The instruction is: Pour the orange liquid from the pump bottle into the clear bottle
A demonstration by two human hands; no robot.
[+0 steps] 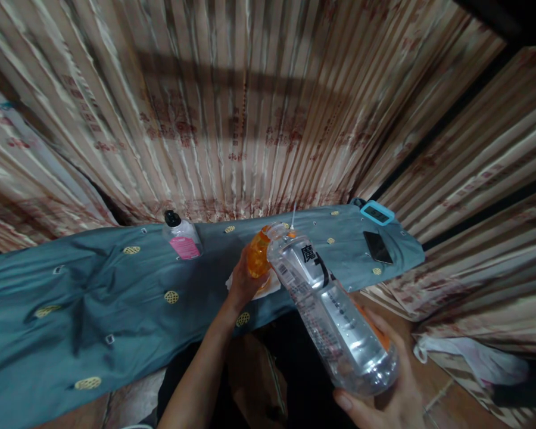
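My right hand point(386, 387) grips the base of a large clear plastic bottle point(330, 310) with black lettering, tilted so its open mouth points up and left. My left hand point(241, 283) holds a small orange bottle point(259, 253) upright, right at the big bottle's mouth. A thin white tube sticks up just behind the two mouths. Under the left hand a white cloth or paper point(268, 286) lies on the table's blue-grey patterned cover point(116, 298).
A clear pump bottle with a pink label point(183, 238) stands at the back of the table. A dark phone point(377, 247) and a blue-framed device point(377, 213) lie at the right end. Striped curtains surround the table. A white plastic bag point(469, 357) lies on the floor, right.
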